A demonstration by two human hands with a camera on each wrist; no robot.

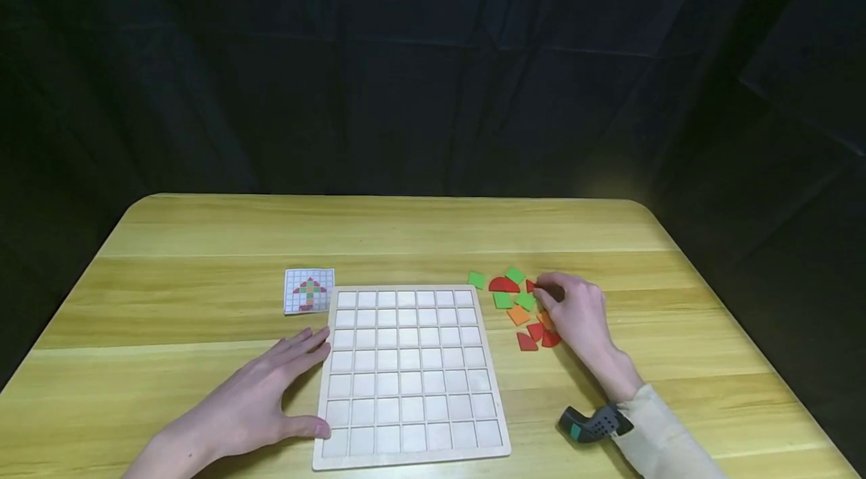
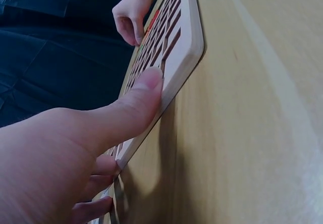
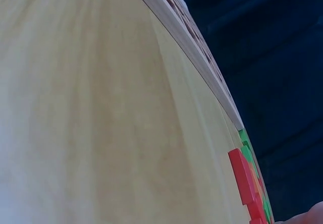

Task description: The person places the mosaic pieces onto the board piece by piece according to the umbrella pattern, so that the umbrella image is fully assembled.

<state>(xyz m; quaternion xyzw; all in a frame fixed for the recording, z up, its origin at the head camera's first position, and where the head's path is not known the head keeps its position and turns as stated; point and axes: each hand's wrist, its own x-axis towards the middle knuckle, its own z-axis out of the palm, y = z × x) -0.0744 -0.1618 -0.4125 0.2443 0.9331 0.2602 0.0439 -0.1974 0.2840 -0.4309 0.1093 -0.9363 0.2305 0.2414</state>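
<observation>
A wooden grid board (image 1: 506,443) with pale square cells lies flat on the table. My left hand (image 1: 260,396) rests along its left edge, fingers extended and thumb (image 2: 144,95) spread toward the near corner. To the board's right, my right hand (image 1: 575,313) is over a loose group of flat pieces, forefinger and thumb pinching at a small red piece (image 1: 531,286), which they partly cover. Around it lie a red half-circle (image 1: 504,285), green squares (image 1: 502,301), orange pieces (image 1: 518,315) and red quarter-circles (image 1: 527,342). In the right wrist view, only a bit of that hand shows.
A small card (image 1: 298,278) with a printed grid and a coloured, arrow-like pattern lies by the board's far left corner. A black device (image 1: 595,425) is at the right wrist, by the sleeve. Dark cloth (image 1: 406,88) hangs behind the wooden table (image 1: 203,238).
</observation>
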